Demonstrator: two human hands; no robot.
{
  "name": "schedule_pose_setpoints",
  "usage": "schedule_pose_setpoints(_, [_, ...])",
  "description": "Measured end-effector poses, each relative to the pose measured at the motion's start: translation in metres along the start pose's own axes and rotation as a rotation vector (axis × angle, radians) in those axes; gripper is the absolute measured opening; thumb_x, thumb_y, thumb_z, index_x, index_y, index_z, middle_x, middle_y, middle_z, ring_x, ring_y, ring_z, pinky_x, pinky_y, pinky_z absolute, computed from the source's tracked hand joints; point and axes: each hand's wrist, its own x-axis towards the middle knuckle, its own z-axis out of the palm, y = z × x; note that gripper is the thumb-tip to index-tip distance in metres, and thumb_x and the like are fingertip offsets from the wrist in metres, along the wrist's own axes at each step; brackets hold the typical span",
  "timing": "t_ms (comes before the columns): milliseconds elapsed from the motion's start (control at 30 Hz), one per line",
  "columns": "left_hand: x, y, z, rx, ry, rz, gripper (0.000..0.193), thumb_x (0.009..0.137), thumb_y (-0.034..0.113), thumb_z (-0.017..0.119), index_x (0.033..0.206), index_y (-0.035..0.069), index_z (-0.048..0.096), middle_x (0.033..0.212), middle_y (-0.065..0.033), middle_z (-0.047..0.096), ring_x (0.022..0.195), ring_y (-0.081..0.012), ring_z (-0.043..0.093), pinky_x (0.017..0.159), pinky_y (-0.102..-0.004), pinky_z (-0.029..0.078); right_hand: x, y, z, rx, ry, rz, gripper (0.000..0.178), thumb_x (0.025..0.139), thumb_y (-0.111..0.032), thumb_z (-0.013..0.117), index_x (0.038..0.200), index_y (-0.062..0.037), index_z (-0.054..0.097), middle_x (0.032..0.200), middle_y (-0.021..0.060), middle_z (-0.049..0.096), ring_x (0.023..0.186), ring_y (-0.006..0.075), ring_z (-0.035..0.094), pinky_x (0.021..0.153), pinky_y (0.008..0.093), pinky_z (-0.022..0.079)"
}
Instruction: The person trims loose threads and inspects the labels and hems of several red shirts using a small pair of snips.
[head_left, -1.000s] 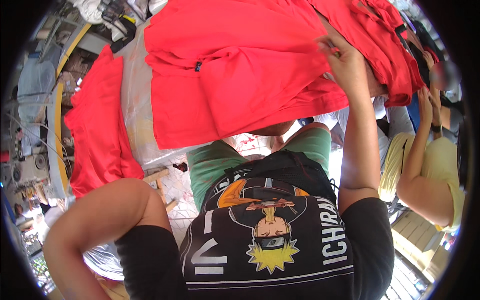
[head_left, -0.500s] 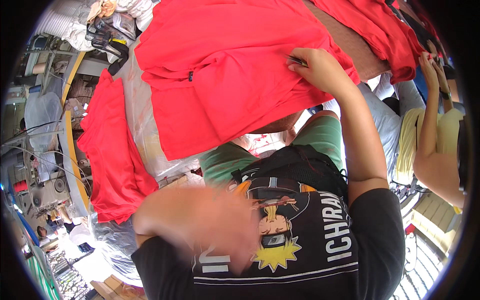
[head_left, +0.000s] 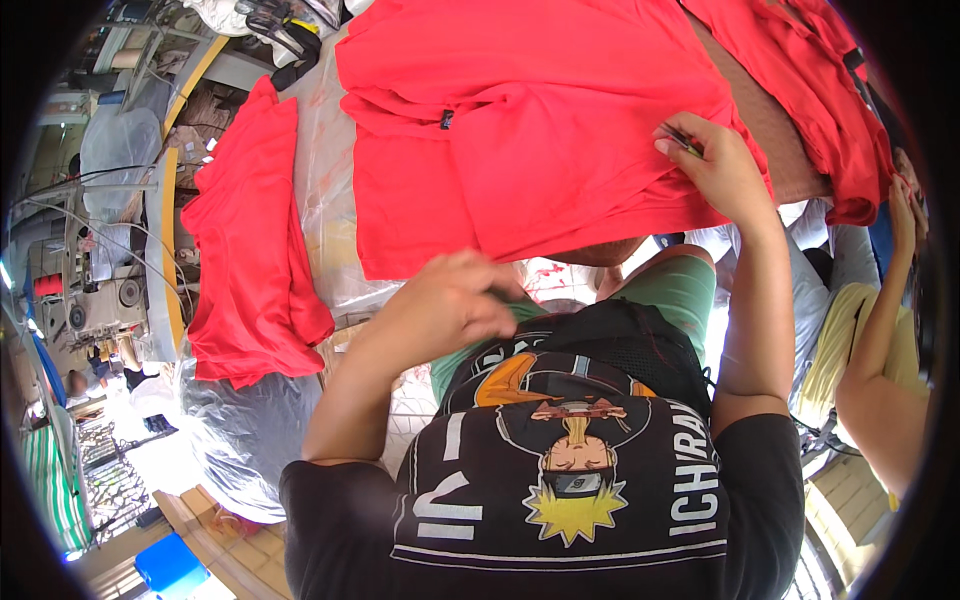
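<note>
A red garment point(head_left: 560, 150) with a small dark label lies spread over the table before me, its near edge hanging over my lap. My right hand point(head_left: 715, 160) rests at its right side, fingers closed around small dark thread snips point(head_left: 683, 142) that stick out past the fingertips. My left hand point(head_left: 462, 298) hovers over my lap just below the garment's near edge, apart from the cloth. Its fingers are loosely spread and somewhat blurred, with nothing visible in them.
Another red garment point(head_left: 250, 240) drapes over the table's left side, above clear plastic sheeting point(head_left: 235, 430). More red cloth point(head_left: 800, 100) lies at the far right, where a co-worker's hand point(head_left: 903, 215) touches it. A sewing machine point(head_left: 110, 300) stands at left.
My left hand has moved from in front of my chest up toward the garment's near edge. My right hand still holds the snips at the cloth. The whole view has shifted slightly.
</note>
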Motion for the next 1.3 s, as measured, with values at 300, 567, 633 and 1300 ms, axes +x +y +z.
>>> schedule_pose_setpoints(300, [0.020, -0.013, 0.012, 0.041, 0.185, -0.614, 0.042, 0.080, 0.024, 0.075, 0.116, 0.008, 0.060, 0.111, -0.0118, 0.061, 0.092, -0.0237, 0.062, 0.077, -0.0348, 0.050, 0.006, 0.011, 0.008, -0.233, 0.136, -0.127, 0.015, 0.086, -0.009, 0.061, 0.099, -0.0031, 0.065, 0.096, 0.0117, 0.064, 0.085, 0.0295, 0.063, 0.075, 0.0373, 0.049])
schedule_pose_setpoints(567, [0.006, -0.012, -0.043, -0.521, 0.429, -0.545, 0.022, 0.089, 0.001, 0.061, 0.110, 0.003, 0.066, 0.110, -0.0016, 0.058, 0.090, -0.0085, 0.054, 0.077, -0.0221, 0.043, -0.004, -0.010, 0.011, -0.265, 0.079, -0.106, 0.021, 0.081, -0.012, 0.064, 0.101, -0.0046, 0.065, 0.094, 0.0130, 0.066, 0.085, 0.0329, 0.065, 0.074, 0.0409, 0.051])
schedule_pose_setpoints(633, [-0.020, -0.011, -0.062, -0.495, 0.509, -0.553, 0.023, 0.089, 0.001, 0.062, 0.111, 0.003, 0.066, 0.111, -0.0014, 0.058, 0.093, -0.0086, 0.055, 0.080, -0.0230, 0.043, -0.005, -0.024, 0.013, -0.214, -0.059, -0.116, 0.021, 0.081, -0.014, 0.066, 0.100, -0.0050, 0.065, 0.090, 0.0138, 0.066, 0.084, 0.0322, 0.066, 0.074, 0.0405, 0.051])
schedule_pose_setpoints(1300, [0.064, -0.049, 0.055, 0.109, 0.394, -0.261, 0.021, 0.084, 0.012, 0.067, 0.104, 0.013, 0.069, 0.112, -0.0050, 0.059, 0.097, -0.0249, 0.059, 0.085, -0.0365, 0.051, 0.019, -0.037, 0.084, 0.525, -0.048, 0.070, 0.028, 0.089, -0.018, 0.067, 0.111, -0.0026, 0.058, 0.079, 0.0023, 0.060, 0.070, 0.0093, 0.053, 0.065, 0.0254, 0.044])
